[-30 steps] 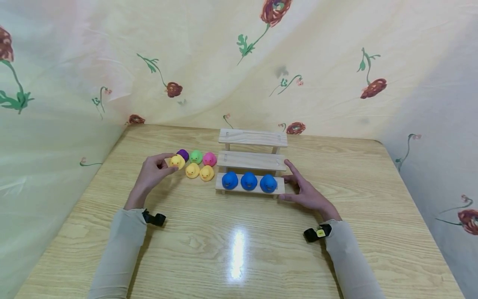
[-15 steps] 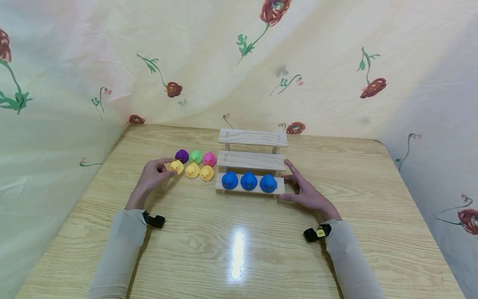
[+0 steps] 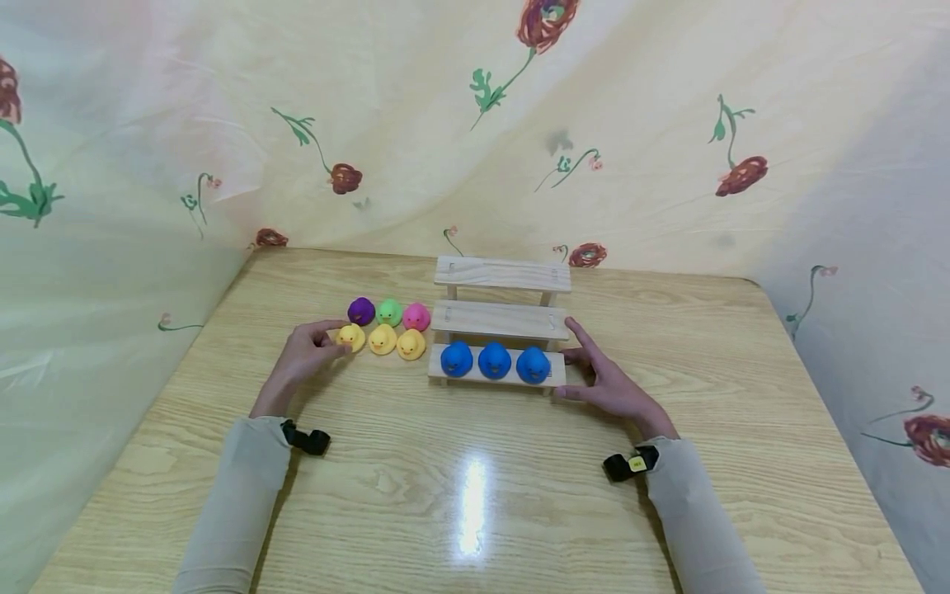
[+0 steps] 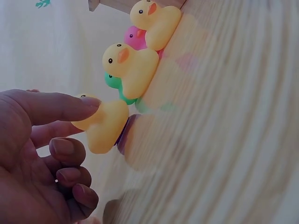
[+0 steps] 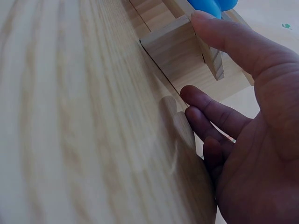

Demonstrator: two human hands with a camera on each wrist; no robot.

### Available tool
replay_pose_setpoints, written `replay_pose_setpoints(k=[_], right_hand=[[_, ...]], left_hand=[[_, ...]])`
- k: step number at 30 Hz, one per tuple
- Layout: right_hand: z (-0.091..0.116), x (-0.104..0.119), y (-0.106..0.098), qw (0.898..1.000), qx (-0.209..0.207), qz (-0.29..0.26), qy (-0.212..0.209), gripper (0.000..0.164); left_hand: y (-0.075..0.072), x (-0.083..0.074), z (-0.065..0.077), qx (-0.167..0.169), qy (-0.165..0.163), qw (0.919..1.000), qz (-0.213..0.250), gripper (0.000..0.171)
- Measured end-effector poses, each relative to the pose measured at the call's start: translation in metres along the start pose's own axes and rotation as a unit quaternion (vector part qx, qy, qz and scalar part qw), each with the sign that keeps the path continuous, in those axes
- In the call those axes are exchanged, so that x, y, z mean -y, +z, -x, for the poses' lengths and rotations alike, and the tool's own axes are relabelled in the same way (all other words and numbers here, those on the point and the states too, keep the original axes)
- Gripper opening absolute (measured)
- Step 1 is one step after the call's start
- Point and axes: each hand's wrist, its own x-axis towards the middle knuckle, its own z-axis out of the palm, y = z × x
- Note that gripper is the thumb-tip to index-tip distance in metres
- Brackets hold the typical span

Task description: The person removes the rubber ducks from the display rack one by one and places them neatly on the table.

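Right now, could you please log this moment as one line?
left grip: pinches yellow duck; right grip: at rack; blue ducks: on lowest shelf

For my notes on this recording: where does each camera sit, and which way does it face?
Head: worn on the head, looking forward and down over the table and three-tier wooden stand; left hand, right hand and both sleeves show.
Left wrist: worn there, looking past the left hand at the yellow toy duck it pinches; only that hand shows.
Right wrist: worn there, looking past the right hand at the stand's end; only that hand shows.
Shared: head and left wrist views both show the left hand and three yellow ducks.
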Motion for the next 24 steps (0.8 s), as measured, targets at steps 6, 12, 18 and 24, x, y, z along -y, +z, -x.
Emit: replay_pose_setpoints(k=[6, 12, 18, 24], right_hand=[[-0.0001, -0.0004, 0.0002, 1.000, -0.001, 0.002, 0.003, 0.108], [0.0000, 0.0008, 0.0001, 1.000, -0.002, 0.003, 0.003, 0.107], [-0.0003, 0.0004, 0.0000, 1.000, -0.003, 0.007, 0.006, 0.107], [-0.0001, -0.0001, -0.0001, 1.000, -0.003, 0.008, 0.013, 0.107]], left_hand=[[0.0020, 0.0005, 0.0001, 0.000, -0.006, 1.0000, -0.002, 0.050], [0.0029, 0.0002, 0.0004, -0.003, -0.011, 0.9999, -0.006, 0.050], [0.0035, 0.0009, 0.0000, -0.005, -0.005, 0.9999, -0.013, 0.048], [0.0040, 0.0031, -0.0015, -0.005, -0.003, 0.9999, -0.015, 0.051]])
